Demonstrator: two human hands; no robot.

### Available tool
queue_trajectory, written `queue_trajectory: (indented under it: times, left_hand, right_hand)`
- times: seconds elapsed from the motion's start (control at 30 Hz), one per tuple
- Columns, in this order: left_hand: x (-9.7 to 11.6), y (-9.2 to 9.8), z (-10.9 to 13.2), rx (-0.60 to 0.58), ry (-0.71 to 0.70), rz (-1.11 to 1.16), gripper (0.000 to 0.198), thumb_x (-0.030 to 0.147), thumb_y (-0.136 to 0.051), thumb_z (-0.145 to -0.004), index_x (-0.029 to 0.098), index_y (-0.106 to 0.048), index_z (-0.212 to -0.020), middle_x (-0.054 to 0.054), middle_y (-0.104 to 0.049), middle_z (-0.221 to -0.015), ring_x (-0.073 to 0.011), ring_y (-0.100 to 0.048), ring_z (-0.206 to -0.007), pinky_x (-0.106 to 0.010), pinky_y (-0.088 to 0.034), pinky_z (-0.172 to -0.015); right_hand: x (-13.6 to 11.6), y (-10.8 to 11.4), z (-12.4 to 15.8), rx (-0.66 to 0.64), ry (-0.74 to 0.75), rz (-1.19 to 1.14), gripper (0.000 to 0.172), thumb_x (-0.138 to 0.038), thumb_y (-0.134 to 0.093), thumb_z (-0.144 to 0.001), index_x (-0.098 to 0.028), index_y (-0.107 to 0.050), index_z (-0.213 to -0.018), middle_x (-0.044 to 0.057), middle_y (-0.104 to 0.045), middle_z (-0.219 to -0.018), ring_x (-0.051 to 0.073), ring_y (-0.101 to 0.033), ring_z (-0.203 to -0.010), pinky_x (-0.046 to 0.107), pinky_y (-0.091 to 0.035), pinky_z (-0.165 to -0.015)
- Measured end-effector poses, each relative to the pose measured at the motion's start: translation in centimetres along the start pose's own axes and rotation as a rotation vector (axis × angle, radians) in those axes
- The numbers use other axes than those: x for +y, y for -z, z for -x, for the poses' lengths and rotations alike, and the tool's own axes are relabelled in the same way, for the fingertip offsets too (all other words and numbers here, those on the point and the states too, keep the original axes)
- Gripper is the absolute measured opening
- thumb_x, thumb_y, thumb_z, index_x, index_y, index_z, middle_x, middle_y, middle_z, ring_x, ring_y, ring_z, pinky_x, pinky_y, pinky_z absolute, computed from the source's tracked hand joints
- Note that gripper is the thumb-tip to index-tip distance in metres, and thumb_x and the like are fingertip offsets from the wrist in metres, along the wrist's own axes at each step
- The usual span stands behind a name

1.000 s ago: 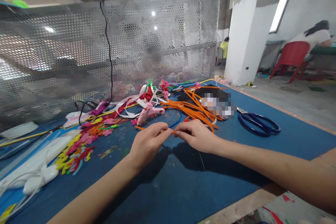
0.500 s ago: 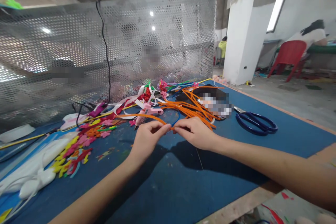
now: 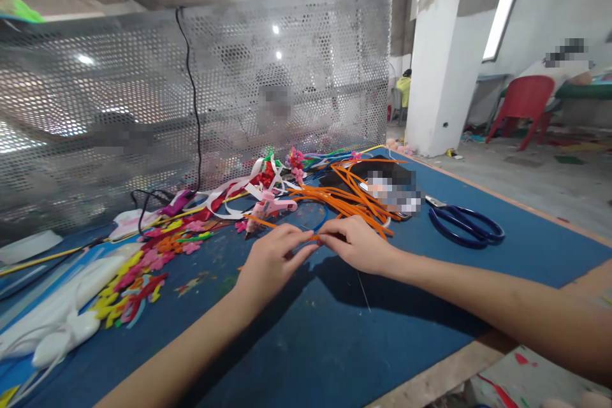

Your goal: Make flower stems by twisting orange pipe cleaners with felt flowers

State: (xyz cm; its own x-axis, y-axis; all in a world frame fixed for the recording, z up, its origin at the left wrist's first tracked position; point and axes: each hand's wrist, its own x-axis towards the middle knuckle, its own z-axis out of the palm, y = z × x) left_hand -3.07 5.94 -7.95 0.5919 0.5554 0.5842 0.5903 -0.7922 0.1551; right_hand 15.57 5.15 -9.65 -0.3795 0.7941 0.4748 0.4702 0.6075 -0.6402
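Orange strip (image 3: pixel 315 238) lies at frame centre, between thumbs and fingertips. Left hand (image 3: pixel 268 259) and right hand (image 3: pixel 357 246) both pinch it, tips nearly meeting.

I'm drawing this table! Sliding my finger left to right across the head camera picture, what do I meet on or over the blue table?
White dish → pile of colourful pieces → pink glue gun → right hand → blue-handled scissors.

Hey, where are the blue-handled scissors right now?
In the head view, the blue-handled scissors lie right of centre on the blue tabletop, to the right of the orange strips and beyond the right forearm.
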Motion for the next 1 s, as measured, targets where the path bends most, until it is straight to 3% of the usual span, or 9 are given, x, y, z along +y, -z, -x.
queue_trajectory:
  times: [0.1, 0.27, 0.43, 0.63, 0.8, 0.87, 1.0]
  left_hand:
    - [-0.3, 0.0, 0.4, 0.000, -0.232, -0.243, 0.023, 0.016, -0.043, -0.088, 0.014, -0.064, -0.096, -0.006, -0.066, -0.084, -0.0146, -0.061, -0.072, -0.024, -0.048, -0.065]
    - [-0.8, 0.7, 0.7, 0.022, -0.434, -0.444, 0.027, 0.012, -0.035, -0.090, 0.013, -0.061, -0.098, -0.007, -0.066, -0.084, -0.0152, -0.058, -0.067, -0.026, -0.047, -0.059]
    - [-0.8, 1.1, 0.4, -0.013, -0.509, -0.543, 0.027, 0.011, -0.034, -0.089, 0.013, -0.059, -0.100, -0.007, -0.065, -0.083, -0.0146, -0.058, -0.065, -0.025, -0.047, -0.056]
    - [-0.4, 1.9, 0.2, 0.065, -0.571, -0.564, 0.025, 0.010, -0.035, -0.090, 0.014, -0.059, -0.093, -0.005, -0.065, -0.079, -0.0130, -0.059, -0.065, -0.022, -0.046, -0.055]
    - [-1.1, 1.5, 0.6, 0.026, -0.426, -0.310, 0.022, 0.016, -0.041, -0.090, 0.018, -0.060, -0.100, -0.005, -0.062, -0.085, -0.0108, -0.058, -0.072, -0.019, -0.046, -0.062]
    - [-1.0, 1.1, 0.3, 0.013, -0.261, -0.131, 0.020, 0.021, -0.043, -0.090, 0.018, -0.063, -0.092, -0.004, -0.061, -0.082, -0.0106, -0.058, -0.072, -0.019, -0.045, -0.063]
    - [0.0, 0.7, -0.8, -0.020, 0.214, 0.202, 0.032, 0.031, -0.047, -0.087, 0.015, -0.063, -0.064, 0.000, -0.056, -0.059, -0.0101, -0.052, -0.056, -0.019, -0.042, -0.054]
  right_hand:
    - [0.2, -0.1, 0.1, -0.020, -0.005, 0.017, 0.019, -0.017, -0.048, -0.084, -0.015, -0.066, -0.077, 0.002, -0.064, -0.068, 0.011, -0.055, -0.062, 0.020, -0.035, -0.058]
    - [0.1, -0.5, 0.3, -0.059, 0.033, 0.017, 0.017, -0.016, -0.049, -0.084, -0.015, -0.065, -0.078, 0.002, -0.065, -0.070, 0.011, -0.055, -0.064, 0.020, -0.036, -0.060]
    - [0.0, -0.4, 0.3, -0.052, 0.024, 0.025, 0.018, -0.017, -0.048, -0.084, -0.014, -0.064, -0.077, 0.002, -0.064, -0.068, 0.012, -0.055, -0.064, 0.020, -0.035, -0.059]
    - [-0.4, -0.4, 0.5, -0.090, 0.045, -0.016, 0.018, -0.016, -0.048, -0.084, -0.015, -0.064, -0.077, 0.001, -0.063, -0.067, 0.011, -0.055, -0.061, 0.020, -0.035, -0.058]
    - [-0.6, -0.3, 0.4, -0.049, 0.042, -0.033, 0.018, -0.015, -0.048, -0.084, -0.015, -0.065, -0.079, 0.001, -0.064, -0.068, 0.011, -0.055, -0.062, 0.020, -0.036, -0.059]
    - [-0.6, -0.2, 0.3, -0.025, 0.032, -0.040, 0.019, -0.016, -0.047, -0.084, -0.015, -0.066, -0.081, 0.002, -0.065, -0.070, 0.011, -0.055, -0.063, 0.020, -0.037, -0.060]
    - [-0.6, -0.1, 0.2, 0.024, 0.024, -0.036, 0.020, -0.017, -0.047, -0.085, -0.015, -0.066, -0.081, 0.002, -0.064, -0.069, 0.010, -0.056, -0.063, 0.019, -0.036, -0.059]
